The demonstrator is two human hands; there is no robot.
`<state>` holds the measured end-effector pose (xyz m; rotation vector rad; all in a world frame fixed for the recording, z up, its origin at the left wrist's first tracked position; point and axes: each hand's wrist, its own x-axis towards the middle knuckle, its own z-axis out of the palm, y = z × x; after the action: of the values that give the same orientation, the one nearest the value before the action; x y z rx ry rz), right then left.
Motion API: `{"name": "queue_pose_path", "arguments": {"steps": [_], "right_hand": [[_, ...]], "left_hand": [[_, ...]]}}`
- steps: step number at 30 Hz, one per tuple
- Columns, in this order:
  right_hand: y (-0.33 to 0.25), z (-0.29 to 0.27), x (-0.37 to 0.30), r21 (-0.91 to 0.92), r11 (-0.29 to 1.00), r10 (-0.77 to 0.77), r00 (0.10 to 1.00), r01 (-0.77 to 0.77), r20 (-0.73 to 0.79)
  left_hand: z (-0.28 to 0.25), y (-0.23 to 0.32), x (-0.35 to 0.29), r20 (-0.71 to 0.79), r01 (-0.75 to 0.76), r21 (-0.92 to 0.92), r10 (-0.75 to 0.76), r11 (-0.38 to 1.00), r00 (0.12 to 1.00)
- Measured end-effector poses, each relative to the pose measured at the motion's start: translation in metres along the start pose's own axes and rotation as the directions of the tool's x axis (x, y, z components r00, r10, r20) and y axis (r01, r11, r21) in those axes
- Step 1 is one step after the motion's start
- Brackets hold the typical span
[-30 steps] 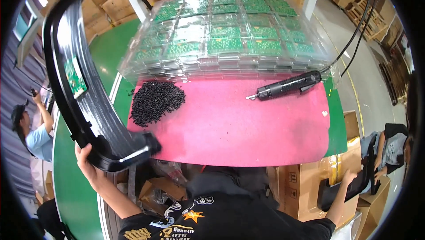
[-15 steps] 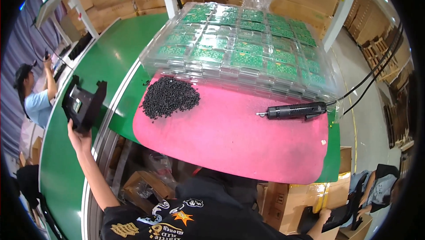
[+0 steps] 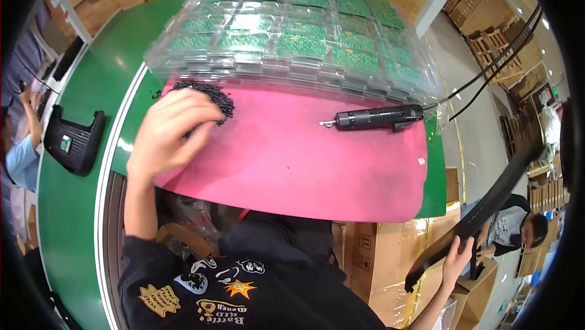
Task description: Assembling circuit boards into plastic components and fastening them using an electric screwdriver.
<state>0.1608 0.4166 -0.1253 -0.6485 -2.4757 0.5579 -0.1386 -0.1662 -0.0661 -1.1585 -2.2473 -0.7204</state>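
Note:
My left hand point(image 3: 170, 129) reaches over the heap of small black screws point(image 3: 210, 93) at the left end of the pink mat. Its fingers are bent, with a small gap to the thumb, and nothing shows between them; part of the heap is hidden beneath. On the green belt to the left lies a black plastic housing point(image 3: 76, 141) with a small green circuit board point(image 3: 66, 143) in it. At the lower right, my right hand point(image 3: 457, 260) grips another black plastic housing point(image 3: 478, 217), seen nearly edge-on and tilted. A black electric screwdriver point(image 3: 378, 118) lies on the mat's right side.
Stacked clear trays of green circuit boards point(image 3: 298, 37) stand behind the pink mat point(image 3: 292, 171). The screwdriver's cable point(image 3: 481, 89) runs off to the upper right. A cardboard box point(image 3: 390, 263) stands below the table. Co-workers are at the far left and right.
My left hand has let go of the first housing, which now lies on the belt, and has moved right to the screws. My right hand has raised the other housing. The view has shifted.

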Motion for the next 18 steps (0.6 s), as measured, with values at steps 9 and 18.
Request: {"name": "queue_pose_path", "arguments": {"steps": [9, 18], "right_hand": [[-0.178, 0.039, 0.023, -0.148, 0.555, -0.701, 0.556, 0.818, 0.446], [-0.351, 0.057, 0.059, 0.111, 0.284, -0.944, 0.257, 0.952, 0.207]], "left_hand": [[0.061, -0.001, 0.059, 0.336, 0.299, -0.517, -0.132, 0.802, 0.933], [0.078, -0.017, 0.035, 0.313, 0.295, -0.276, -0.205, 0.915, 0.927]]}}
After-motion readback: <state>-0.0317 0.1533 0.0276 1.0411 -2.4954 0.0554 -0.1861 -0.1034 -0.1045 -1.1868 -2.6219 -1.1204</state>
